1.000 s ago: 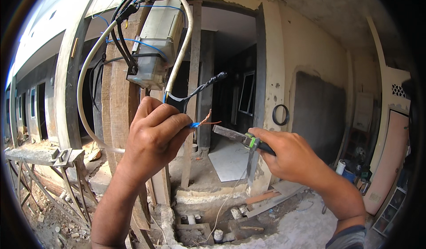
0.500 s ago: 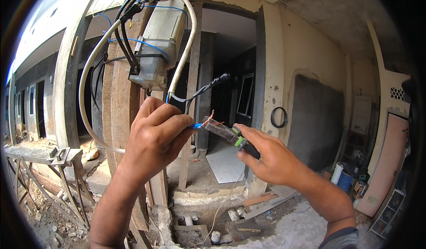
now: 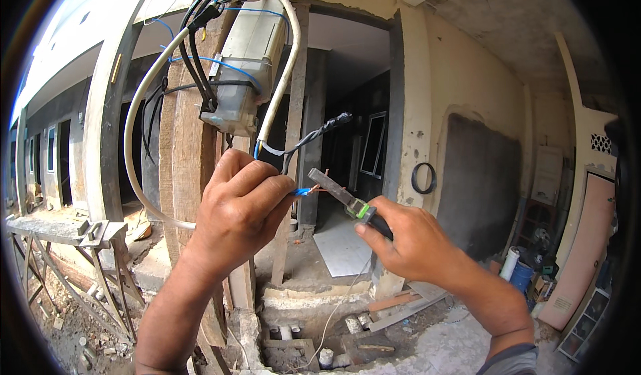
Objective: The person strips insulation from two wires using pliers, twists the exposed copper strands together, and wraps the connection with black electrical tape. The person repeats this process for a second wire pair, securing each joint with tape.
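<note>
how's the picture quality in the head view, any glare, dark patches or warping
Head view: glare washes the upper left nearly white; deep shadow hides detail inside the doorway; fisheye distortion bows the pale pink door, and the corners go black; the left hand and tool look fairly sharp.
</note>
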